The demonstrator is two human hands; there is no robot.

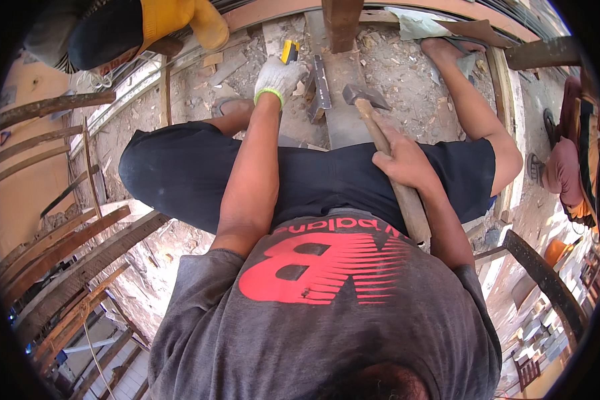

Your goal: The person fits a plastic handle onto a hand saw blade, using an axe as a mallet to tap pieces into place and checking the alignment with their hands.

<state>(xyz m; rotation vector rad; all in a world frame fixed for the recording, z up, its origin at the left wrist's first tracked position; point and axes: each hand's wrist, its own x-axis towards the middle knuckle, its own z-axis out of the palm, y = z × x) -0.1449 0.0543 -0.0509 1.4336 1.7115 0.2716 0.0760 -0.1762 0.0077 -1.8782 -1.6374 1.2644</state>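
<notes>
My left hand [281, 77], in a pale knitted work glove with a green cuff, is closed around a yellow-and-black object [290, 51]. Only its upper end shows above the glove, so its kind is unclear. My bare right hand [405, 159] grips a hammer by its wooden handle [413, 210]. The hammer's dark metal head [367, 97] points away from me, above the concrete strip between my legs. A dark, angled metal piece [319, 87] with pale spots lies just right of the glove, apart from the hammer head.
A wooden post [342, 27] stands at the far middle. Broken rubble [400, 63] covers the ground around my feet. Timber beams [80, 280] crowd the left side. Another person's yellow-sleeved arm and glove [210, 25] reach in at the far left; someone else in maroon clothing [563, 170] is at the right.
</notes>
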